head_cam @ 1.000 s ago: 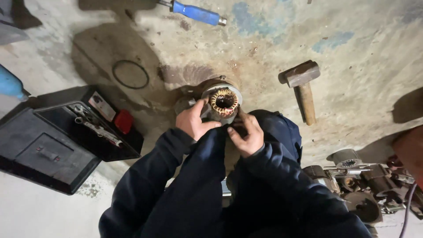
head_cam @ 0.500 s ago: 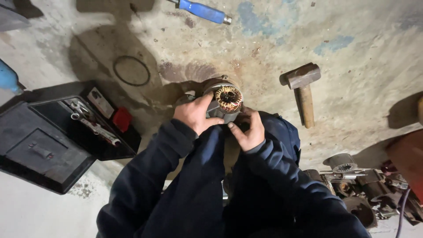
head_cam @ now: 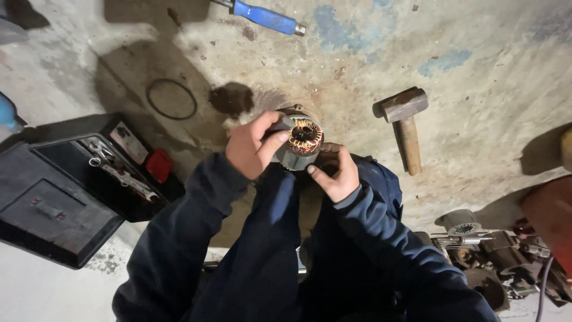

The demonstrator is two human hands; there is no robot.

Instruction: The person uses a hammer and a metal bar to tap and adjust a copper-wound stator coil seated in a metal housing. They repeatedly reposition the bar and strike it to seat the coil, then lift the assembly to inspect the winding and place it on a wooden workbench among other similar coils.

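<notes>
While gripping a motor coil (head_cam: pixel 301 143) firmly in left hand (head_cam: pixel 250 145) and right hand (head_cam: pixel 336 175), over stained concrete floor (head_cam: pixel 476 53) (hammer (head_cam: pixel 403 122), open toolbox (head_cam: pixel 65 185) nearby).

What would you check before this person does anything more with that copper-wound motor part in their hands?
1. Left hand grips the stator: ok.
2. Right hand steadies it from below: ok, fingers touch its lower edge.
3. Copper windings in view: ok, the open end faces the camera.
4. Hammer within reach: ok, lying on the floor to the right.
5. Toolbox open: ok, wrenches show inside.
6. Windings undamaged: cannot tell, too small.
</notes>
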